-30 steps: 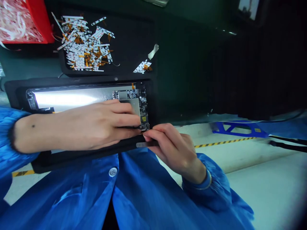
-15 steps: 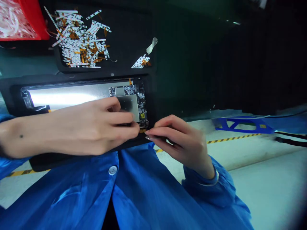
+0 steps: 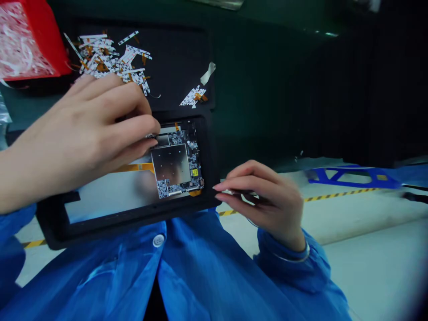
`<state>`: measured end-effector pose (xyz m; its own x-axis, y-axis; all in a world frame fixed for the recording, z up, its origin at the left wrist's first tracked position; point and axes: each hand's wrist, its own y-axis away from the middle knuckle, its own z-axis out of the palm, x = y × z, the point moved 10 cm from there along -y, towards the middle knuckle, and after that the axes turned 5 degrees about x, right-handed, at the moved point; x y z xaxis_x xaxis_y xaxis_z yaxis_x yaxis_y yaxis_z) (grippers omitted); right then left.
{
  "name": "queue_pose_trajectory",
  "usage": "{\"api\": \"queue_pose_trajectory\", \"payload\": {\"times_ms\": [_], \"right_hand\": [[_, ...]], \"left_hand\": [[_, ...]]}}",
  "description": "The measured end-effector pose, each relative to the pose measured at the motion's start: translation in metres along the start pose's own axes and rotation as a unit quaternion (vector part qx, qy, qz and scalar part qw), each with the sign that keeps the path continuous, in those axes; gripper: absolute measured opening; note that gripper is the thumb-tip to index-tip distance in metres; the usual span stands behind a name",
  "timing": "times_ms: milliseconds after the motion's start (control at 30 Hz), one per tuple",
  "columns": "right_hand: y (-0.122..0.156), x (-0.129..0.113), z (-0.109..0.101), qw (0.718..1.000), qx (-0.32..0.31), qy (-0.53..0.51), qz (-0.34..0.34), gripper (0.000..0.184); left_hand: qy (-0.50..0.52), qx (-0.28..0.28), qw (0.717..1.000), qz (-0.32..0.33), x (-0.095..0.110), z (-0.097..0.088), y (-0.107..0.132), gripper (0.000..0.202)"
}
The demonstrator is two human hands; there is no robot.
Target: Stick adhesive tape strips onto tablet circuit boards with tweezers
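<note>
A tablet-like device lies in a black holder (image 3: pixel 130 217), its circuit board (image 3: pixel 170 165) at the right and a silver panel (image 3: pixel 100 200) at the left. An orange flat cable (image 3: pixel 137 167) runs left from the board. My left hand (image 3: pixel 96 116) is over the upper left of the device, thumb and forefinger pinched by the board's top left corner. What they hold, if anything, is hidden. Off the holder's lower right corner, my right hand (image 3: pixel 267 196) is closed on a thin metal tool (image 3: pixel 236 192), mostly covered by the fingers, perhaps tweezers.
Behind the holder, a black tray (image 3: pixel 174 49) bears a pile of white strips (image 3: pixel 100 53) with orange tails and a smaller cluster (image 3: pixel 194 96). A crumpled clear scrap (image 3: pixel 207 74) lies near its right edge. A red bin (image 3: pixel 58 53) stands at far left.
My left hand has lifted off the board and moved up and left, uncovering the board and orange cable. The right hand has drawn slightly right, away from the board's lower corner, still gripping the tool.
</note>
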<state>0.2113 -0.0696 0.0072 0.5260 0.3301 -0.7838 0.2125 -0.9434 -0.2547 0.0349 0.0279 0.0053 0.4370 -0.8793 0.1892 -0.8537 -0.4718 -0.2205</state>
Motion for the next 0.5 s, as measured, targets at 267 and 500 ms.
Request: {"api": "queue_pose_trajectory", "payload": {"times_ms": [267, 500], "right_hand": [[-0.011, 0.000, -0.001, 1.000, 0.019, -0.017, -0.003, 0.014], [-0.108, 0.158, -0.096, 0.849, 0.343, -0.268, 0.299, 0.020]], "left_hand": [[0.028, 0.014, 0.993, 0.114, 0.066, -0.006, -0.011, 0.040], [0.034, 0.041, 0.988, 0.143, 0.109, 0.031, -0.026, 0.027]]}}
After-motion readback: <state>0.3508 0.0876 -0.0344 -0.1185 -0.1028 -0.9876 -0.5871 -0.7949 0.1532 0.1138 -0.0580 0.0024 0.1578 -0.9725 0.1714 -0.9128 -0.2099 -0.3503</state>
